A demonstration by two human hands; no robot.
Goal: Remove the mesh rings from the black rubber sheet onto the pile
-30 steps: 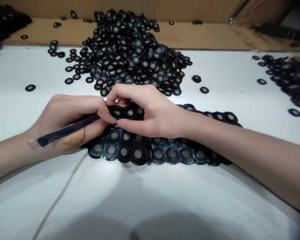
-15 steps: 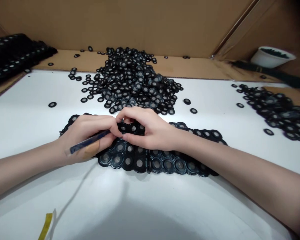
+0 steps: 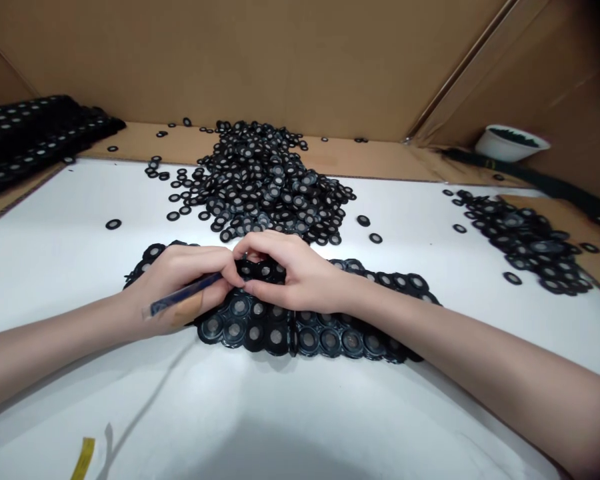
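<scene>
Two bare hands meet over a dark panel, fingertips touching. The left hand (image 3: 183, 270) is closed around a slender blue stick with a clear end (image 3: 185, 294), which slants back toward the wrist; a tan adhesive strip (image 3: 189, 307) lies along its thumb. The right hand (image 3: 305, 270) arches its thumb and forefinger around a raised row of discs; whether its fingertips pinch anything cannot be told, as the contact is hidden.

Beneath both hands, the flat black panel of joined round discs with grey centres (image 3: 275, 338) lies across a glossy white tabletop (image 3: 405, 413). Just beyond it rises a large heap of loose black ring-shaped discs with grey centres (image 3: 275, 187). A smaller heap of similar black discs (image 3: 525, 247) spreads at right, near a white bowl of dark pieces (image 3: 495, 148). Dark disc-patterned sheets (image 3: 30, 137) sit far left. A yellow strip (image 3: 83, 459) shows at the lower left. Brown cardboard walls (image 3: 280, 60) stand behind.
</scene>
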